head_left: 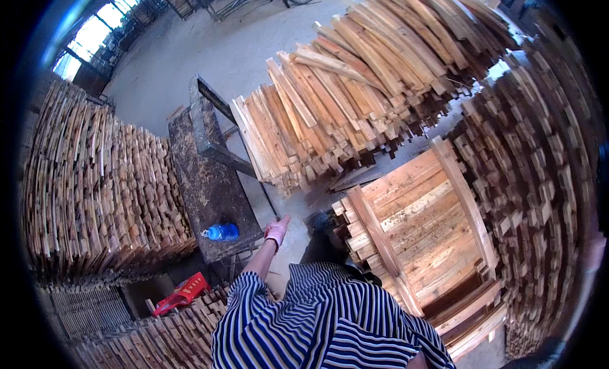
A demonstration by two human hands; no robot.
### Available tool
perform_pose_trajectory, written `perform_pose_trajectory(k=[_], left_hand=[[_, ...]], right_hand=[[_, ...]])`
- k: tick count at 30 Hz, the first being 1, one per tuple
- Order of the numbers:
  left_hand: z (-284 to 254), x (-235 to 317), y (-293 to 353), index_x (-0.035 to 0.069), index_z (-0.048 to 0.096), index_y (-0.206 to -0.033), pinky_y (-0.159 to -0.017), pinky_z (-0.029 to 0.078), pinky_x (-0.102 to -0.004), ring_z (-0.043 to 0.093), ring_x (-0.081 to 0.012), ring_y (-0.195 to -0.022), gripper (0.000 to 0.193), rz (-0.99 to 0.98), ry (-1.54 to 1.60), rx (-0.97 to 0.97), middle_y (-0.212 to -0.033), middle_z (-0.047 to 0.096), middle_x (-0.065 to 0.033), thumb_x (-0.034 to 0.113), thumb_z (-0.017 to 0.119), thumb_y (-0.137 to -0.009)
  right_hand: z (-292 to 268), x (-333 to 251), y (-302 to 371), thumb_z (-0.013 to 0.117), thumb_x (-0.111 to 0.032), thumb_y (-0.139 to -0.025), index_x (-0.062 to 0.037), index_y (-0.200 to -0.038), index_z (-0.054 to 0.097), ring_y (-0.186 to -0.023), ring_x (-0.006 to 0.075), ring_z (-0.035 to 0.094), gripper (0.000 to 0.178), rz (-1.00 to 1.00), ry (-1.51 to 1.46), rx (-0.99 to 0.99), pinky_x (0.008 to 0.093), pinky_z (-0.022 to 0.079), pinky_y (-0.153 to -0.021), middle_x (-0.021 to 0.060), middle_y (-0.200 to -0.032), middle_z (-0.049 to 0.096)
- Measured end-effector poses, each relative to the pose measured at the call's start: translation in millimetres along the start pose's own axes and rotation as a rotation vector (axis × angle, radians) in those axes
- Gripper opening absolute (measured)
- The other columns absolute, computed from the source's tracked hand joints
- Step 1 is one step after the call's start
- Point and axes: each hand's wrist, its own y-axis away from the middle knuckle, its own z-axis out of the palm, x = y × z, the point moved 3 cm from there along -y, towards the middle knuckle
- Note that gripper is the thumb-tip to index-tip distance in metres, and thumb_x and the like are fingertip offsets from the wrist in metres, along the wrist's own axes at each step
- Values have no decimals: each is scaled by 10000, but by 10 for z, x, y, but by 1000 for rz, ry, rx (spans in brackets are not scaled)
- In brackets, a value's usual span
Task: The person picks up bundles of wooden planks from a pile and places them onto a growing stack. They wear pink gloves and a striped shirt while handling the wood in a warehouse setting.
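My left hand [276, 232], in a pinkish work glove, reaches forward beside the near right corner of a dark, dusty bench [206, 178]. Its fingers look closed around the lower end of a thin dark rod [269, 200], which runs up towards a black metal frame [219, 154] at the bench. My right hand does not show; only a bit of that arm [417, 361] appears at the lower edge. A blue bottle [222, 232] lies on its side on the bench, left of my left hand. To my right stands a stack of planks [415, 223] with two crosswise battens.
Long piles of sawn wooden strips stand ahead [355, 83], at the left [104, 185] and along the right [533, 178]. A red package [182, 294] rests by more strips [158, 337] at the lower left. Grey concrete floor [184, 58] stretches beyond the bench.
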Motion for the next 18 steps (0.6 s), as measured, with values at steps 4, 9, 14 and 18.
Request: perform_pose_trajectory(k=[4, 9, 14, 18], left_hand=[[37, -538, -461, 71, 527, -1403, -1030, 423, -641, 590, -425, -1182, 726, -395, 392, -231, -1263, 624, -191, 563, 680, -892], [2, -357, -1227, 47, 440, -1416, -871, 480, -660, 580, -459, -1109, 839, -362, 728, -377, -1166, 561, -189, 621, 707, -864], [-27, -228, -1971, 57, 369, -1444, -906, 443, -610, 521, -383, -1010, 1012, -412, 1095, -360, -1222, 525, -190, 690, 769, -763], [74, -263, -2610, 68, 251, -1534, -1101, 261, -641, 327, -439, -1327, 1185, -451, 1330, -377, -1517, 303, -211, 820, 677, -724]], right_hand=[[926, -1700, -152, 801, -230, -794, -199, -1465, 510, -1293, 418, 519, 732, -182, -635, -100, 585, 456, -1044, 223, -1450, 492], [1478, -3173, -647, 708, -307, -885, -101, -1465, 492, -1303, 435, 531, 652, -112, -1186, -450, 500, 450, -1081, 235, -1479, 492], [2354, -4789, -1107, 669, -456, -932, -56, -1529, 416, -1392, 338, 483, 762, 72, -1620, -1051, 403, 396, -1150, 198, -1518, 493], [3228, -6505, -1203, 638, -429, -962, -41, -1526, 411, -1398, 328, 478, 721, 185, -1690, -1498, 381, 401, -1148, 183, -1494, 526]])
